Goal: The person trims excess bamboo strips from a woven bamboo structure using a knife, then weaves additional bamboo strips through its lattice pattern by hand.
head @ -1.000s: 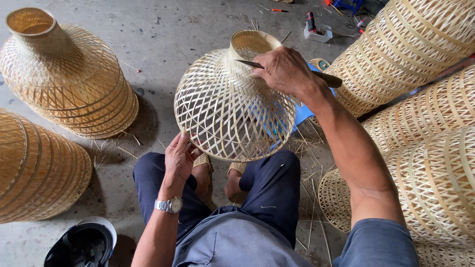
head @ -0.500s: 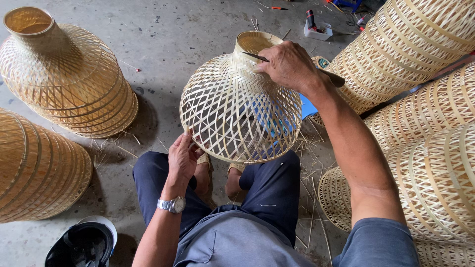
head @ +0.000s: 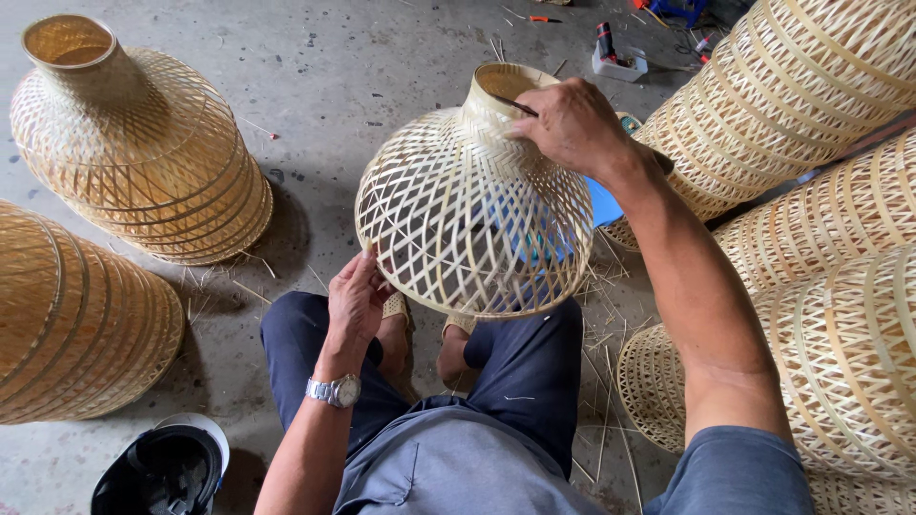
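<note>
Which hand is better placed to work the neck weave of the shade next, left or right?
Right, probably. The right hand already sits at the neck of the woven bamboo lampshade, holding a thin dark tool against the rim. The left hand is low, at the shade's bottom edge.

Baskets around a seated person
One basket [head: 474,205] stands before the knees; stacks [head: 143,153] lie left, more stacks [head: 811,95] right.
</note>
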